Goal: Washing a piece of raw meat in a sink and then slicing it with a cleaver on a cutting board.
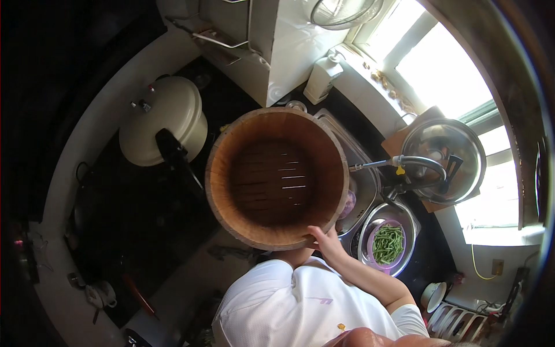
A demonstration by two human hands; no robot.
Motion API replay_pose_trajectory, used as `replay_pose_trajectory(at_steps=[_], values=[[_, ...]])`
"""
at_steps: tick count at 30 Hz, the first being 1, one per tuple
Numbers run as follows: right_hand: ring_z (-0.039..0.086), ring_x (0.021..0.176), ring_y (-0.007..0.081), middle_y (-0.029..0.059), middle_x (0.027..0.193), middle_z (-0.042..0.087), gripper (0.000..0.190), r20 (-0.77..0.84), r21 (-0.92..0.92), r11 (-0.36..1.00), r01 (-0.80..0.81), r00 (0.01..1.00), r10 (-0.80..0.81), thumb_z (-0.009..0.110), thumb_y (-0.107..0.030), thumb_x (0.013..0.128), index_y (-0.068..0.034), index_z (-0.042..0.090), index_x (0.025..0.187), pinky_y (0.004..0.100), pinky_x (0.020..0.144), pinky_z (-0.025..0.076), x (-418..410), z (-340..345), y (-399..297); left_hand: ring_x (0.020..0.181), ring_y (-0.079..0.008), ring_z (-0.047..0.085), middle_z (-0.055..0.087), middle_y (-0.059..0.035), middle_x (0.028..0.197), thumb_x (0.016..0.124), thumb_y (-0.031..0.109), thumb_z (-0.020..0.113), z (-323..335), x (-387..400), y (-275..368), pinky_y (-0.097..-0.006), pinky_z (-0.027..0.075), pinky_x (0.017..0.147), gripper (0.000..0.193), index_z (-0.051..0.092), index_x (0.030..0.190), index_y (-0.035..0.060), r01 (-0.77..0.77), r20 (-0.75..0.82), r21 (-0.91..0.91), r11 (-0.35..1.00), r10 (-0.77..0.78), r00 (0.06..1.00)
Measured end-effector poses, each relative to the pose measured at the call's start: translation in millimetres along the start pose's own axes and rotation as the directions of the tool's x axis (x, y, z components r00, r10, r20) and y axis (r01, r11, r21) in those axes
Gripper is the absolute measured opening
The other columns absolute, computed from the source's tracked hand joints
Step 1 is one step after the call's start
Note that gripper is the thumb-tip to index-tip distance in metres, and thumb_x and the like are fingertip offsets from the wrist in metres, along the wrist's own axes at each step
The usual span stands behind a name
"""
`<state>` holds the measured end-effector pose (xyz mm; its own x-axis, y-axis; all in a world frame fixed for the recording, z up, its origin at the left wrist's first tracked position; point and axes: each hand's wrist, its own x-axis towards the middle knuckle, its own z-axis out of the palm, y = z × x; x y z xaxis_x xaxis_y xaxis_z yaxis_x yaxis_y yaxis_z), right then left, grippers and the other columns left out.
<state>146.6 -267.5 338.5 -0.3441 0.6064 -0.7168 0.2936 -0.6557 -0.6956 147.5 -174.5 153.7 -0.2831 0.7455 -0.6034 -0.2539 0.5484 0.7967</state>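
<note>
A round wooden steamer bucket [225,178] with a slatted bottom fills the middle of the view, its open mouth turned up towards me. Light shows through several gaps between its slats, and nothing lies inside. My right hand [326,243] grips the near right of the rim, thumb over the edge and fingers along the outer wall. My left forearm passes under the bucket's near side, so the left hand is hidden.
Right of the bucket are a steel sink [366,182], a faucet [422,173] and green beans [388,245] in a purple colander [370,249]. A lidded cream pot [160,121] and a black-handled pan [171,149] stand left. A white bottle [323,78] stands behind.
</note>
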Motion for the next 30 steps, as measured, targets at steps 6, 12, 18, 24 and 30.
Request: replay_pose_trajectory(at_steps=[6, 12, 18, 24, 30], values=[[0.05, 0.113, 0.0201, 0.0068, 0.127, 0.048, 0.064, 0.079, 0.091, 0.996, 0.023, 0.996, -0.031, 0.059, -0.02, 0.089, -0.018, 0.023, 0.141, 0.0375, 0.084, 0.05, 10, -29, -28, 0.089, -0.0196, 0.065, 0.064, -0.008, 0.102, 0.081, 0.024, 0.067, -11, -1, -4, -0.0312, 0.052, 0.073, 0.035, 0.06, 0.108, 0.0028, 0.006, -0.046, 0.107, 0.994, -0.001, 0.999], [0.057, 0.102, 0.021, 0.0156, 0.117, 0.054, 0.08, 0.222, -0.072, 0.971, 0.228, 0.953, -0.207, 0.061, -0.025, 0.09, -0.012, 0.005, 0.145, 0.0329, 0.078, 0.053, 13, -37, -32, 0.09, -0.0195, 0.064, 0.064, -0.0079, 0.104, 0.081, 0.025, 0.067, -7, 1, -1, -0.0314, 0.052, 0.074, 0.035, 0.06, 0.109, 0.0031, 0.041, -0.101, 0.312, 0.949, -0.01, 0.995], [0.055, 0.105, 0.0189, 0.0166, 0.117, 0.054, 0.08, 0.228, -0.271, 0.883, 0.383, 0.917, -0.328, 0.06, -0.028, 0.091, -0.011, 0.006, 0.147, 0.0294, 0.084, 0.049, 4, -87, -41, 0.091, -0.0197, 0.065, 0.064, -0.0084, 0.104, 0.083, 0.023, 0.065, 43, -6, 1, -0.0315, 0.052, 0.074, 0.033, 0.059, 0.109, 0.003, -0.013, 0.17, -0.058, 0.998, 0.023, 0.985], [0.063, 0.087, 0.0192, 0.0093, 0.099, 0.062, 0.029, -0.401, -0.245, 0.682, 0.689, 0.568, -0.719, 0.054, -0.013, 0.088, 0.001, 0.054, 0.113, 0.0285, 0.073, 0.052, -88, -265, -106, 0.082, -0.0165, 0.064, 0.065, -0.0065, 0.094, 0.083, 0.015, 0.065, 17, 9, 1, -0.0292, 0.052, 0.071, 0.022, 0.062, 0.099, 0.0008, 0.014, 0.131, -0.488, 0.872, 0.058, 0.99], [0.06, 0.094, 0.0173, 0.0098, 0.101, 0.062, 0.031, -0.75, -0.566, 0.692, 0.448, 0.069, -0.658, 0.055, -0.015, 0.089, 0.003, 0.055, 0.114, 0.0301, 0.085, 0.048, -68, -538, -80, 0.088, -0.0179, 0.062, 0.063, -0.0082, 0.099, 0.083, 0.019, 0.067, 35, 18, 4, -0.0301, 0.05, 0.076, 0.03, 0.059, 0.104, -0.0018, -0.041, 0.056, -0.486, 0.873, 0.078, 0.995]])
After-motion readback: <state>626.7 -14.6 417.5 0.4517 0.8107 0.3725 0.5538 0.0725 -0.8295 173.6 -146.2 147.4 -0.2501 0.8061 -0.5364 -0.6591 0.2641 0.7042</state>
